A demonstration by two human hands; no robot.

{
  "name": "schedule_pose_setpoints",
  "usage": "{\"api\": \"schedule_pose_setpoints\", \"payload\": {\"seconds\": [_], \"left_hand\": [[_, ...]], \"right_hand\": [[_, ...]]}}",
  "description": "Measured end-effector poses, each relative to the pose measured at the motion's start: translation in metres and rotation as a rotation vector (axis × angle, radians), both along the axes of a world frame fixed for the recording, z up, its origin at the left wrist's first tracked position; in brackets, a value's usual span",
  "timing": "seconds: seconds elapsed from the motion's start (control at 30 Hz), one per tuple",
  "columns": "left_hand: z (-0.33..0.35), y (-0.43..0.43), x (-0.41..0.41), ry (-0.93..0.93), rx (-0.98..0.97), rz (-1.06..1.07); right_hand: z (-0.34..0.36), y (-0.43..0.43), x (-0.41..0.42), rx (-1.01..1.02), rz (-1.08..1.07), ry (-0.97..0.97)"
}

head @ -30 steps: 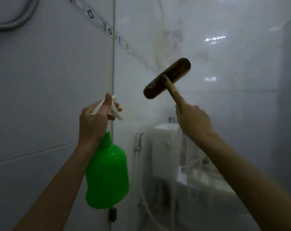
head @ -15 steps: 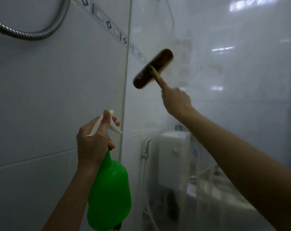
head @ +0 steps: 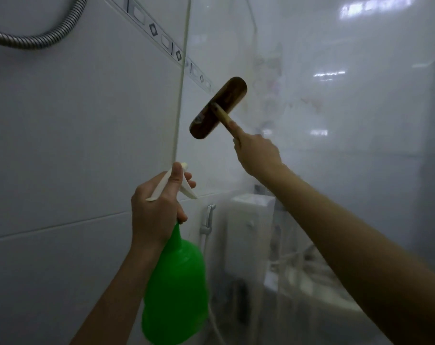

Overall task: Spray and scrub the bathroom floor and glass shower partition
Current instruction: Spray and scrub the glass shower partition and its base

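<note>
The left hand (head: 156,210) grips a green spray bottle (head: 176,290) by its white trigger head. Beyond, the right hand (head: 257,155) clasps a brown scrub brush (head: 217,108), its head seemingly against the glass partition (head: 336,170). Through the streaked glass a toilet cistern (head: 248,225) shows dimly; the shower hose (head: 37,38) is cropped.

A glass partition (head: 336,170) stood beside a tiled wall (head: 74,145).
A brown brush head (head: 217,108) lay against the glass; a metal hose (head: 37,41) hung on the tiles.

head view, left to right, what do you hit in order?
Shower hose → left hand → brush → right hand. The green spray bottle is left out because it overlaps the left hand gripping it.
</note>
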State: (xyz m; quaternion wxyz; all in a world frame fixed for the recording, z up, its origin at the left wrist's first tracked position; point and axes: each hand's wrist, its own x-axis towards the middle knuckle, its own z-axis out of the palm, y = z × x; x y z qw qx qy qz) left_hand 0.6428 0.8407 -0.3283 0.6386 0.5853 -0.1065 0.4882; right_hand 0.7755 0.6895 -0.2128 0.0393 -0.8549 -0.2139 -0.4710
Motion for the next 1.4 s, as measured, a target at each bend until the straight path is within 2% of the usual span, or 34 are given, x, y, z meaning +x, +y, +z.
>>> {"api": "schedule_pose_setpoints", "payload": {"seconds": [0.07, 0.2, 0.23, 0.3, 0.43, 0.5, 0.57, 0.67, 0.73, 0.83, 0.93, 1.0, 1.1, 1.17, 1.2, 1.27, 1.4], "left_hand": [[-0.003, -0.004, 0.002, -0.006, -0.004, -0.002], [-0.008, -0.007, 0.004, -0.034, -0.01, -0.04], [-0.009, -0.009, 0.004, -0.031, -0.013, -0.056], [-0.01, -0.014, 0.004, -0.021, 0.004, -0.073], [-0.012, -0.032, 0.002, -0.023, -0.014, -0.111], [-0.014, -0.039, 0.0, -0.011, -0.036, -0.149], [-0.017, -0.045, -0.002, 0.003, -0.01, -0.153], [-0.025, -0.056, -0.003, 0.024, 0.014, -0.174], [-0.029, -0.065, -0.004, 0.033, 0.011, -0.211], [-0.031, -0.083, -0.008, 0.056, 0.013, -0.229], [-0.034, -0.101, -0.012, 0.071, 0.015, -0.249], [-0.041, -0.111, -0.014, 0.081, 0.041, -0.25], [-0.056, -0.121, -0.015, 0.086, 0.043, -0.247], [-0.066, -0.128, -0.016, 0.103, 0.042, -0.274], [-0.071, -0.132, -0.016, 0.119, 0.045, -0.284], [-0.076, -0.14, -0.018, 0.136, 0.059, -0.288], [-0.084, -0.153, -0.023, 0.145, 0.091, -0.254]], "right_hand": [[-0.01, -0.018, -0.007, 0.066, 0.012, 0.021], [-0.117, -0.099, -0.064, 0.226, -0.093, 0.122], [-0.125, -0.109, -0.072, 0.226, -0.125, 0.123], [-0.1, -0.111, -0.062, 0.175, -0.138, 0.054], [0.018, -0.09, -0.039, 0.307, 0.003, -0.054], [0.034, -0.103, -0.041, 0.286, -0.015, -0.076], [-0.011, -0.132, -0.058, 0.285, -0.065, -0.058], [-0.135, -0.175, -0.101, 0.372, -0.12, 0.048], [-0.162, -0.186, -0.11, 0.344, -0.126, 0.078], [-0.098, -0.174, -0.086, 0.34, -0.12, -0.003], [-0.043, -0.17, -0.073, 0.419, -0.055, -0.057], [-0.088, -0.188, -0.083, 0.461, -0.07, -0.043], [-0.229, -0.216, -0.121, 0.527, -0.123, 0.068], [-0.284, -0.224, -0.142, 0.557, -0.176, 0.161], [-0.285, -0.227, -0.14, 0.529, -0.185, 0.161], [-0.235, -0.223, -0.123, 0.484, -0.149, 0.087], [-0.123, -0.222, -0.093, 0.605, -0.066, -0.026]]}}
